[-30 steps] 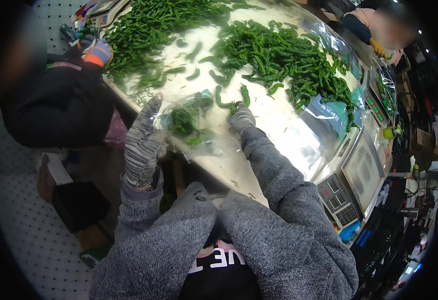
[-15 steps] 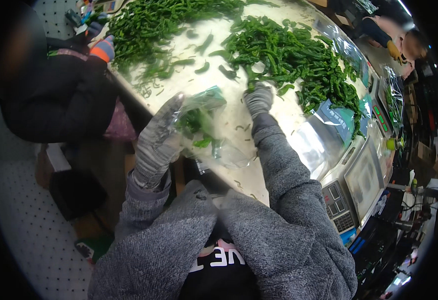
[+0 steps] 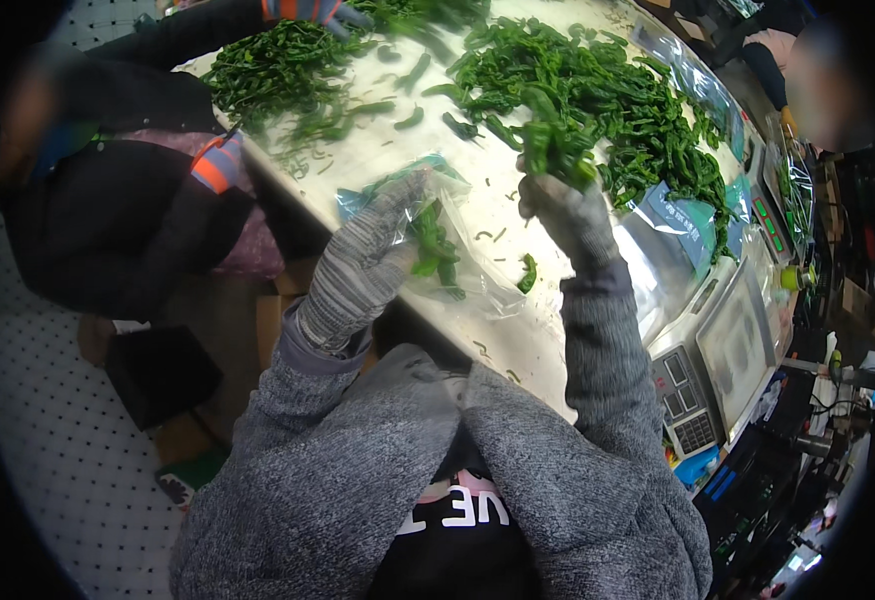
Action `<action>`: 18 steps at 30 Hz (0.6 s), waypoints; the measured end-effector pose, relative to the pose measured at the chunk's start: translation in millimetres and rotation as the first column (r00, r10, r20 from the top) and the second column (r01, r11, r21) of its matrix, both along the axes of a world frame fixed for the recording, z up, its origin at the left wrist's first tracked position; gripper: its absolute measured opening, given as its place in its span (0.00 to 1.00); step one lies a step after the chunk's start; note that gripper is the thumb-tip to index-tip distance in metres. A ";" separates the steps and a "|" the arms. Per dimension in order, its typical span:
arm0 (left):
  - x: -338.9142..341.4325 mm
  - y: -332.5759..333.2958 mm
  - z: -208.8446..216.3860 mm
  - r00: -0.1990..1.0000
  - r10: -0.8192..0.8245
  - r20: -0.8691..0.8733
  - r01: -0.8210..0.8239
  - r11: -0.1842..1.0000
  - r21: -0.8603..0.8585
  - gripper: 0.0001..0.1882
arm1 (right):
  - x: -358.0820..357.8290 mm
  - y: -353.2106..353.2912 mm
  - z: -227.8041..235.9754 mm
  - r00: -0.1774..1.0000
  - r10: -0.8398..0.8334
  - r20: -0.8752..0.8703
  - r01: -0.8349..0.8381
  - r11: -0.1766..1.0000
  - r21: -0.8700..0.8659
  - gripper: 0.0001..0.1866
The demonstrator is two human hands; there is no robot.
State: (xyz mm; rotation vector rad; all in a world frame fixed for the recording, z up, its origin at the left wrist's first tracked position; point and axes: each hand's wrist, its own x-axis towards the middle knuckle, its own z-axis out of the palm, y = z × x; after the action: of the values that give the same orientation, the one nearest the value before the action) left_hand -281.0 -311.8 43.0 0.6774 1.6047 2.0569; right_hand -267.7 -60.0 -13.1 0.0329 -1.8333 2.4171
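Observation:
My left hand [image 3: 358,270], in a grey knit glove, is closed on a clear plastic bag [image 3: 490,285] with some green peppers [image 3: 435,245] inside. My right hand [image 3: 573,215], gloved the same way, holds a bunch of green chili peppers [image 3: 553,150] raised over the white table [image 3: 518,345]. Just beyond that hand spreads a large heap of green peppers [image 3: 598,80]. A single pepper [image 3: 528,273] lies between the bag and my right wrist. The fingertips of my left hand are partly covered by the plastic.
A digital scale [image 3: 728,350] stands at the right, beside flat printed bags [image 3: 673,230]. Another pepper heap [image 3: 268,85] lies at the far left, where a co-worker's striped gloves [image 3: 220,165] show. A second person [image 3: 768,60] is at the far right.
My right hand has drawn back from the heap and lifted a bunch of peppers. My left hand and the bag have shifted slightly right. The co-worker's arm now reaches across the far heap.

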 end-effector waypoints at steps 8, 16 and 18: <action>2.2 6.9 14.5 0.995 0.061 0.082 -0.035 0.958 -0.284 0.34 | 24.0 -81.4 41.0 0.966 0.258 -0.030 -0.238 0.923 0.302 0.34; 10.8 6.7 16.1 0.987 0.066 -0.143 -0.079 0.993 -0.088 0.33 | -19.9 -67.1 6.5 0.919 0.392 0.042 -0.284 0.585 0.759 0.27; 14.0 2.8 13.2 0.985 0.076 -0.154 -0.091 0.991 -0.096 0.33 | -17.9 -70.1 19.5 0.922 0.374 0.103 -0.308 0.548 0.778 0.26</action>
State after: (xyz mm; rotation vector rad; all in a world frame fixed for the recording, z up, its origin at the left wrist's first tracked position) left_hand -267.0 -309.0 56.2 0.7559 1.8392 2.0063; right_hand -285.6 -130.0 6.4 0.5992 -2.9054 1.4905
